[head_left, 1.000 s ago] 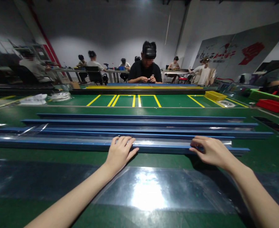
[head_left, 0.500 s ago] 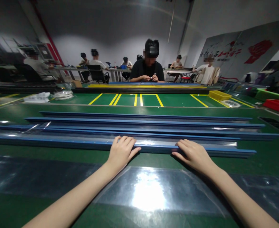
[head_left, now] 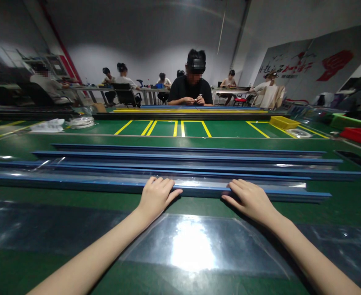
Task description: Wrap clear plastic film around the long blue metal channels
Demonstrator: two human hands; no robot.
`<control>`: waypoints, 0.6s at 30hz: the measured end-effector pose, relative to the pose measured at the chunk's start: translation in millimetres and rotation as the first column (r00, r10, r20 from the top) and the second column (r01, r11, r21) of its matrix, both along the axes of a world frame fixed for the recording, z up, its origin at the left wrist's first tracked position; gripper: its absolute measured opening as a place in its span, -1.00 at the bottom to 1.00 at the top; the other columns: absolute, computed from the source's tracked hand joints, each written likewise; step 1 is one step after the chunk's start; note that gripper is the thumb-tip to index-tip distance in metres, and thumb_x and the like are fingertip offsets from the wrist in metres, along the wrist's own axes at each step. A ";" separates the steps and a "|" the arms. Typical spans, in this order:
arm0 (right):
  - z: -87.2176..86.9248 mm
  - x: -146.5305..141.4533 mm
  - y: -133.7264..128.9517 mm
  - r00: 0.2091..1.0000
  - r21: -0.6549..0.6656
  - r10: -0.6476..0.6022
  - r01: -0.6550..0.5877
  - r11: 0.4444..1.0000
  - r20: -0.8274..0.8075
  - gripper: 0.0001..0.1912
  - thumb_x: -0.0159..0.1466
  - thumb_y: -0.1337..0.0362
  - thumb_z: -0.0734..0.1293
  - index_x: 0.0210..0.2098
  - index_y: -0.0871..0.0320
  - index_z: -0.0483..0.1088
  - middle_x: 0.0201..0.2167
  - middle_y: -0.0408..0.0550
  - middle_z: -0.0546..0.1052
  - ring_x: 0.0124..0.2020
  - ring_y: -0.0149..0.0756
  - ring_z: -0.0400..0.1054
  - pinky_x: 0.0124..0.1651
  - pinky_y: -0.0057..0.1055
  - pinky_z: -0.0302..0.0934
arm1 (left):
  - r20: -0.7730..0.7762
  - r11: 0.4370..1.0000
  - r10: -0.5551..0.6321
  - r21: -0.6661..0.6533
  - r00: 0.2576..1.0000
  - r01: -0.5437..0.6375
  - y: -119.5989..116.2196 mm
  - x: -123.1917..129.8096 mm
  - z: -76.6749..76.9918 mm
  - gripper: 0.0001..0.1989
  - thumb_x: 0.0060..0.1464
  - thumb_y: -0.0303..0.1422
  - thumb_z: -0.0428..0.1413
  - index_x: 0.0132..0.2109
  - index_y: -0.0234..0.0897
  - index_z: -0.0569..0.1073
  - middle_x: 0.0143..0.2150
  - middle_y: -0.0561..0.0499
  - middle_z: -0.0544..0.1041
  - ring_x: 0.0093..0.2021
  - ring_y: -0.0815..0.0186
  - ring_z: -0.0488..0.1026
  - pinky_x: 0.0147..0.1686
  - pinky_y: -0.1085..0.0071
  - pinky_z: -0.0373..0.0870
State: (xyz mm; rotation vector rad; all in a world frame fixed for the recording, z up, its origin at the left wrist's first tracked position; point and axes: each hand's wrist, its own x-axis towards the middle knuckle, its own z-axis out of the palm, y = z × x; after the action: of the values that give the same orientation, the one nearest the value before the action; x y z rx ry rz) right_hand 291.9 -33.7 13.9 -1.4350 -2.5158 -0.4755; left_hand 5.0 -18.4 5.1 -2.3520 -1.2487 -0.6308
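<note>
A long blue channel strip (head_left: 201, 191) with a shiny clear inner face runs across the table in front of me. My left hand (head_left: 156, 197) is closed over its near edge, fingers over the rim and thumb on the outer side. Further right, my right hand (head_left: 248, 197) grips the same edge in the same way, with fingertips partly hidden. More blue channel strips (head_left: 180, 157) lie parallel just behind. Beneath my forearms a wide clear plastic sheet (head_left: 229, 246) lies flat and reflects a bright light.
Yellow tape lines (head_left: 176, 129) mark the green table. A yellow tray (head_left: 284, 123), a red tray (head_left: 359, 137) and a dark phone-like object (head_left: 357, 160) are on the right. A coil of white tubing (head_left: 80, 122) lies at left. A person (head_left: 190, 90) sits opposite, others behind.
</note>
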 end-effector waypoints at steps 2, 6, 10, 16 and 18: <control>-0.1 0.2 0.0 1.000 0.004 0.003 -0.003 1.000 -0.003 -0.71 0.25 0.09 0.10 -0.37 0.15 0.29 -0.40 -0.03 0.42 -0.35 -0.27 0.27 -0.34 -0.41 0.06 | 0.005 1.000 0.002 -0.002 1.000 -0.002 0.3 -0.1 0.4 -0.64 0.14 -0.13 -0.11 -0.46 -0.28 0.34 -0.52 0.05 0.44 -0.45 0.33 0.32 -0.38 0.38 0.05; 0.3 0.4 -0.1 1.000 -0.005 0.002 -0.002 1.000 0.003 -0.70 0.25 0.08 0.09 -0.37 0.15 0.29 -0.39 -0.02 0.42 -0.34 -0.26 0.27 -0.34 -0.41 0.07 | 0.012 1.000 0.013 -0.014 1.000 -0.013 0.7 -0.3 1.0 -0.62 0.14 -0.11 -0.12 -0.45 -0.27 0.34 -0.52 0.05 0.44 -0.45 0.33 0.33 -0.40 0.38 0.05; 1.1 0.3 -0.4 1.000 -0.017 0.002 -0.002 1.000 -0.001 -0.70 0.25 0.08 0.09 -0.37 0.14 0.29 -0.40 -0.02 0.42 -0.35 -0.26 0.27 -0.35 -0.40 0.07 | 0.022 0.999 0.015 -0.038 1.000 -0.014 1.1 -0.7 1.2 -0.63 0.13 -0.10 -0.13 -0.42 -0.26 0.37 -0.51 0.05 0.45 -0.43 0.32 0.35 -0.39 0.38 0.06; 1.6 0.0 -0.7 1.000 -0.016 -0.004 0.004 1.000 0.009 -0.70 0.25 0.08 0.08 -0.37 0.14 0.28 -0.39 -0.02 0.42 -0.35 -0.26 0.27 -0.34 -0.40 0.08 | 0.027 0.998 0.019 -0.063 0.999 -0.017 1.6 -0.6 2.4 -0.61 0.13 -0.09 -0.14 -0.40 -0.27 0.38 -0.50 0.04 0.47 -0.43 0.32 0.35 -0.39 0.38 0.06; 1.5 0.0 -0.7 1.000 -0.012 -0.004 0.004 1.000 0.014 -0.70 0.25 0.08 0.08 -0.37 0.15 0.28 -0.40 -0.02 0.42 -0.35 -0.26 0.27 -0.34 -0.40 0.08 | 0.024 0.997 0.020 -0.071 1.000 -0.018 1.4 -0.4 2.9 -0.61 0.13 -0.08 -0.14 -0.40 -0.27 0.38 -0.50 0.04 0.46 -0.44 0.32 0.35 -0.39 0.38 0.06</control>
State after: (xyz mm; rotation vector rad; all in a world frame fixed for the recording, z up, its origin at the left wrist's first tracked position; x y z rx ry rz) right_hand 292.0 -34.4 15.5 -1.4462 -2.5315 -0.4728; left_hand 4.7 -16.9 8.0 -2.3934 -1.3228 -0.6212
